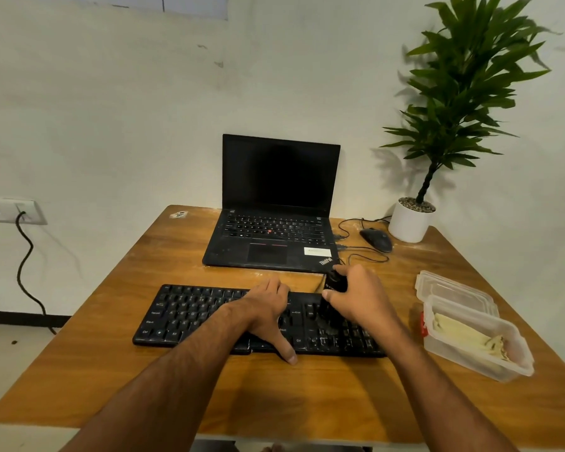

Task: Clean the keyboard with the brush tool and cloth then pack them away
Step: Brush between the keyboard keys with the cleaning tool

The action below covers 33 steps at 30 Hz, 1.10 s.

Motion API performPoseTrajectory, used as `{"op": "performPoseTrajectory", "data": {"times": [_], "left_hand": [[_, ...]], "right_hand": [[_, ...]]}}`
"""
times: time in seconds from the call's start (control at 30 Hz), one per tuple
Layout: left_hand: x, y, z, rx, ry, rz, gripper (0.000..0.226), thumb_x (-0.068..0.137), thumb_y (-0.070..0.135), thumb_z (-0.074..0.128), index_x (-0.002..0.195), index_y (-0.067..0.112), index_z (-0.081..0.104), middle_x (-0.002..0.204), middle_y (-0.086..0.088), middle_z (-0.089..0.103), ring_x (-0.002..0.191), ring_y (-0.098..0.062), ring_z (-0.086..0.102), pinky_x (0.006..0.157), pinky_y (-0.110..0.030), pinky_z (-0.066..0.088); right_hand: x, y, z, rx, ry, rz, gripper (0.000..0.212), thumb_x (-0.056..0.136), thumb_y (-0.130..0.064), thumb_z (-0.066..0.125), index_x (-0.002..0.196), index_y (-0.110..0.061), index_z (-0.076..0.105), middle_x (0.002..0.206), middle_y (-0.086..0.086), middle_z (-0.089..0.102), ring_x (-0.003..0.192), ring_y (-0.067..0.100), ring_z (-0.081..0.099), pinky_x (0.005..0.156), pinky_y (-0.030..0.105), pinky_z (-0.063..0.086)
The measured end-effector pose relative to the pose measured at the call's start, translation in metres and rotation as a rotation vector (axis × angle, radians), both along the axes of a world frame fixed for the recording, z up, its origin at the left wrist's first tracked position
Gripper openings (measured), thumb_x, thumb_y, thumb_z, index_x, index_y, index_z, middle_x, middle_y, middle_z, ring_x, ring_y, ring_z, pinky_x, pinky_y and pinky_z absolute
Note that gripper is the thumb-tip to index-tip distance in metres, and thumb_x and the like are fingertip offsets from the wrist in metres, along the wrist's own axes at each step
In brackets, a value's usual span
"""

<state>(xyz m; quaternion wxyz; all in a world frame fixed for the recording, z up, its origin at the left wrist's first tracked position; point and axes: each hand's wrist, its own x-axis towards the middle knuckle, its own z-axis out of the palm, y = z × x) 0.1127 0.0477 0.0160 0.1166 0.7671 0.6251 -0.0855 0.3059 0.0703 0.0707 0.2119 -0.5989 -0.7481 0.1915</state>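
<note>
Brushing looks underway: my right hand [356, 298] grips the brush tool [333, 288] over the keyboard [190, 318] near the desk's [111, 370] middle, left hand [268, 308] flat, steadying it; next I'd sweep along the rows.

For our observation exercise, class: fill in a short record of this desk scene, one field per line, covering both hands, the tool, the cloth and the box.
left hand: flat on the keyboard, steadying it
right hand: gripping the black brush tool
brush position: over the keyboard's right part
cloth: pale, lying inside the open clear box
lid: off, behind the box
laptop: open, screen dark
table: wooden
</note>
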Motion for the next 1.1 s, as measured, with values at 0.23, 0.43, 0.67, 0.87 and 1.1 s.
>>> {"op": "performPoseTrajectory", "data": {"times": [0.23, 0.43, 0.67, 0.87, 1.1], "left_hand": [[0.0, 0.001, -0.001, -0.011, 0.0, 0.001, 0.136, 0.056, 0.082, 0.084, 0.156, 0.009, 0.028, 0.145, -0.007, 0.033, 0.131, -0.022, 0.034, 0.119, -0.044, 0.038], [0.0, 0.0, -0.001, -0.005, -0.023, 0.0, 0.133, 0.057, 0.079, 0.085, 0.155, 0.01, 0.029, 0.146, -0.007, 0.034, 0.131, -0.022, 0.035, 0.118, -0.043, 0.038], [0.001, -0.001, 0.002, -0.01, -0.029, 0.006, 0.122, 0.058, 0.078, 0.085, 0.148, 0.014, 0.035, 0.137, -0.003, 0.034, 0.124, -0.019, 0.035, 0.114, -0.04, 0.041], [0.0, -0.002, 0.002, -0.007, -0.053, 0.009, 0.128, 0.057, 0.075, 0.088, 0.153, 0.012, 0.031, 0.143, -0.005, 0.035, 0.13, -0.021, 0.035, 0.117, -0.042, 0.039], [0.0, -0.001, 0.002, -0.009, -0.032, 0.009, 0.122, 0.056, 0.079, 0.086, 0.147, 0.014, 0.035, 0.134, -0.002, 0.034, 0.12, -0.018, 0.035, 0.113, -0.04, 0.041]], "right_hand": [[0.001, -0.002, -0.006, 0.086, 0.129, -0.034, 0.051, 0.09, -0.019, 0.072, 0.139, -0.02, 0.057, 0.129, 0.001, 0.066, 0.118, 0.017, 0.061, 0.094, 0.029, 0.052], [0.016, 0.009, 0.013, -0.069, 0.02, 0.041, 0.057, 0.085, -0.015, 0.078, 0.137, -0.028, 0.059, 0.137, 0.0, 0.061, 0.126, 0.02, 0.056, 0.1, 0.035, 0.05], [-0.009, 0.001, 0.0, -0.017, 0.184, 0.324, 0.057, 0.086, -0.007, 0.075, 0.128, -0.044, 0.064, 0.132, -0.012, 0.063, 0.124, 0.008, 0.051, 0.105, 0.034, 0.045], [0.013, 0.016, -0.001, -0.051, 0.064, 0.249, 0.059, 0.084, -0.005, 0.076, 0.127, -0.045, 0.065, 0.136, -0.01, 0.062, 0.131, 0.013, 0.051, 0.111, 0.038, 0.041], [-0.012, 0.014, -0.005, -0.066, 0.188, 0.304, 0.061, 0.084, -0.008, 0.078, 0.13, -0.046, 0.063, 0.136, -0.011, 0.062, 0.13, 0.011, 0.051, 0.108, 0.035, 0.045]]}}
